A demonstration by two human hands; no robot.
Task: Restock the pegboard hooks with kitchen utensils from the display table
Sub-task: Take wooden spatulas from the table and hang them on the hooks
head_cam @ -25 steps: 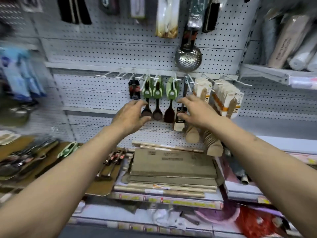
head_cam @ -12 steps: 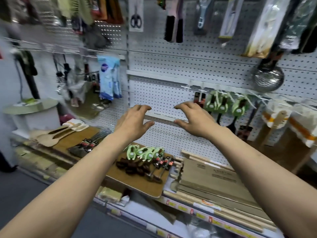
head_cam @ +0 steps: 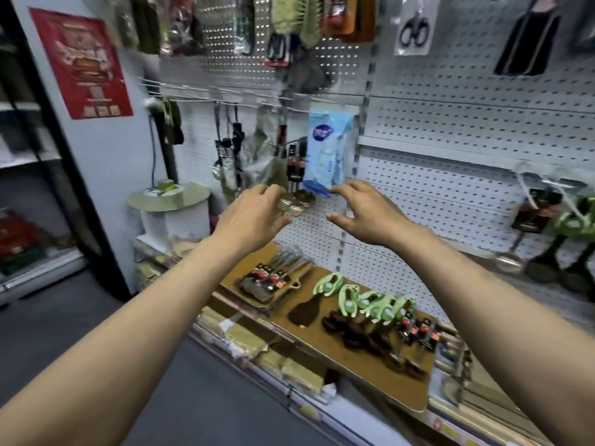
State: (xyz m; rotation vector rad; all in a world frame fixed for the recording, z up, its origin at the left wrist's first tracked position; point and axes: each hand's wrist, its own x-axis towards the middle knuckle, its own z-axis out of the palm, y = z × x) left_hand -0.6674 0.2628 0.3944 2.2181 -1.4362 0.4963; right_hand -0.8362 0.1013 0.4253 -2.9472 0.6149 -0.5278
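Brown board table (head_cam: 370, 365) serves as the landmark: it carries the stock, a row of green-carded dark utensils (head_cam: 370, 304) along its back-right part and red-and-black carded utensils (head_cam: 267, 278) at its back-left end. Both hands hang above the table, empty: left hand (head_cam: 254, 217) with fingers loosely curled around nothing, right hand (head_cam: 367, 214) with fingers spread and relaxed, so neither grip holds anything. Judgement: the step in hand is the next pick-up. Best done by lowering one hand to the nearest green card, pinching the card top, not the utensil head, and lifting a single piece clear of its overlapping neighbours, with the hang hole kept upward and visible. Behind the table stands the white pegboard (head_cam: 450, 130); above and to the table's right, hooks (head_cam: 534, 185) already bear matching carded pieces. Left of the table, a red poster (head_cam: 83, 62) on a pale wall; below the table, grey floor (head_cam: 64, 317). Edges are motion-blurred.
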